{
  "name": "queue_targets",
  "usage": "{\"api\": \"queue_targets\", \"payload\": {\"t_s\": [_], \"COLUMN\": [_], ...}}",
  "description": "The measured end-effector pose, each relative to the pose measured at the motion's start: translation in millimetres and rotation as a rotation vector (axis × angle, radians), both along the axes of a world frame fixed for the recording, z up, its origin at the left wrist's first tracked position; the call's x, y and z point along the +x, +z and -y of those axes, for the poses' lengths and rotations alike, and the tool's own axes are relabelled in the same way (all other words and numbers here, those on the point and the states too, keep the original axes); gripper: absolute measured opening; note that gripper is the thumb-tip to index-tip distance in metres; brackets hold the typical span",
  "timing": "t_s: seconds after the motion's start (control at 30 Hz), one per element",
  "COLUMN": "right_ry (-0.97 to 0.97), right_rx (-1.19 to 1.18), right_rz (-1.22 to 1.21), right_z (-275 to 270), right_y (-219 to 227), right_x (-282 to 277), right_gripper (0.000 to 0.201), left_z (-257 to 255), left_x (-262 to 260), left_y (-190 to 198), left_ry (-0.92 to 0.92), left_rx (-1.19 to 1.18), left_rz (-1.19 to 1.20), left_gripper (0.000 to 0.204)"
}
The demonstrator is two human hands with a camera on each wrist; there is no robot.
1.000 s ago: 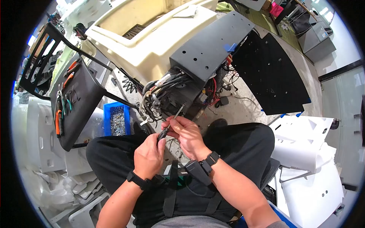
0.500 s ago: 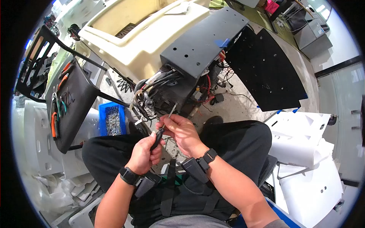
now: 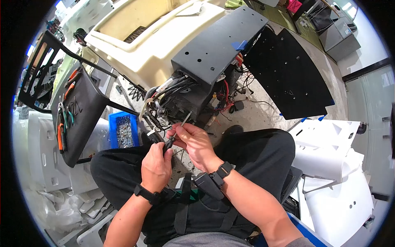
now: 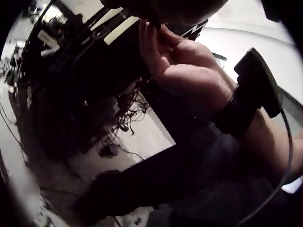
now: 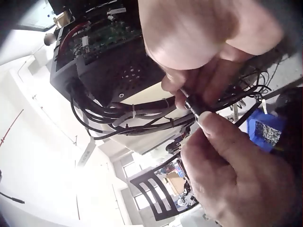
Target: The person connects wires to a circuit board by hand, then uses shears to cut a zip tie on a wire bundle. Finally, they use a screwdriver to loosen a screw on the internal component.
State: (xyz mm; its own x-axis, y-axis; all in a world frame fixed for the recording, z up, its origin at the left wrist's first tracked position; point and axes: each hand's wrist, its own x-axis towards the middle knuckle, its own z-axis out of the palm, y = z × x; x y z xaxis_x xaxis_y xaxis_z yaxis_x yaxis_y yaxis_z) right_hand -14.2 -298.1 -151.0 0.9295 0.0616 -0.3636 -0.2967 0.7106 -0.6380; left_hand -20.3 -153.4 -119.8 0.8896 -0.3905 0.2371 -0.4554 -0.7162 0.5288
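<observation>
In the head view my left hand (image 3: 156, 166) grips the black handle of a screwdriver (image 3: 169, 143). My right hand (image 3: 198, 146) pinches its metal shaft with thumb and fingers. The tip points up and away, toward the wiring below a dark grey metal housing (image 3: 216, 47). Seen from the right wrist, the left hand (image 5: 236, 165) lies below with its thumb along the handle, and the right hand (image 5: 194, 38) covers part of the shaft. The left wrist view is dark; the right hand (image 4: 189, 71) shows there with its fingertips partly hidden.
A bundle of cables (image 3: 162, 96) hangs from the housing, beside a cream plastic body (image 3: 152, 61). A blue bin (image 3: 112, 129) of small hardware stands on the floor. Pliers (image 3: 61, 136) and other tools lie on a black chair (image 3: 88, 111). A black panel (image 3: 288, 78) leans at right.
My left hand rolled on the screwdriver handle, showing its thumb side half a second ago, then turned back with its back upward. The right hand keeps pinching the shaft. The head view shifted slightly.
</observation>
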Motion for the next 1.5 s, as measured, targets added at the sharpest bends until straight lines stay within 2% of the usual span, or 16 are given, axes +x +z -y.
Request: {"api": "queue_targets", "payload": {"t_s": [0.13,0.23,0.27,0.33,0.37,0.5,0.57,0.6,0.67,0.73,0.83,1.0,1.07,1.2,1.37,1.5], "right_ry": [0.039,0.065,0.066,0.093,0.116,0.1,0.058,0.056,0.057,0.051,0.051,0.086,0.1,0.158,0.093,0.072], "right_rx": [-0.044,-0.024,0.018,-0.005,-0.025,-0.022,-0.011,-0.008,0.01,0.031,0.043,0.029,0.016,-0.062,-0.011,0.019], "right_rz": [-0.047,-0.04,-0.026,-0.006,0.011,0.036,0.01,0.011,0.005,0.007,0.015,0.004,-0.007,-0.006,-0.015,-0.002], "right_z": [4.1,6.2,6.3,9.1,10.3,10.3,6.4,5.9,6.2,6.1,5.2,8.0,12.2,13.9,9.8,8.0], "right_y": [5.9,3.2,2.6,2.5,3.4,-2.3,-3.0,-2.3,-0.5,-0.1,3.0,3.7,6.1,3.6,2.7,5.5], "right_x": [1.9,-0.5,-0.2,-1.4,-1.6,-0.7,0.0,0.1,0.1,-0.9,1.6,-0.2,0.7,2.5,2.1,1.8], "right_gripper": [0.027,0.029,0.029,0.028,0.027,0.023,0.021,0.021,0.023,0.022,0.022,0.023,0.023,0.023,0.022,0.022], "left_z": [4.1,1.0,0.4,-3.9,-7.1,-5.8,-4.5,-3.3,-1.6,-3.8,-5.4,-8.0,-20.3,-14.8,1.5,-3.7], "left_x": [-2.4,0.2,3.6,11.3,14.6,12.5,8.3,4.6,-3.1,-5.4,1.0,4.0,17.3,16.0,-4.8,-5.6], "left_y": [-4.5,-6.1,-2.4,2.3,0.9,4.6,2.2,3.6,8.0,13.4,8.8,3.1,1.0,4.2,11.0,13.5], "left_ry": [0.116,0.281,0.282,0.272,0.253,0.281,0.265,0.264,0.016,0.023,-0.038,0.093,0.265,0.207,0.134,0.043], "left_rx": [-0.177,-0.682,-0.686,-1.145,-1.187,-1.102,-0.516,-0.511,-0.113,-0.066,0.049,-0.204,-1.134,-1.019,-0.213,-0.019], "left_rz": [-0.204,-0.96,-0.957,-1.525,-1.618,-1.586,-1.028,-1.026,-0.168,-0.236,-0.007,-0.409,-1.646,-1.632,-0.454,-0.123], "left_gripper": [0.017,0.025,0.025,0.029,0.032,0.031,0.025,0.025,0.02,0.018,0.014,0.026,0.031,0.035,0.023,0.017]}}
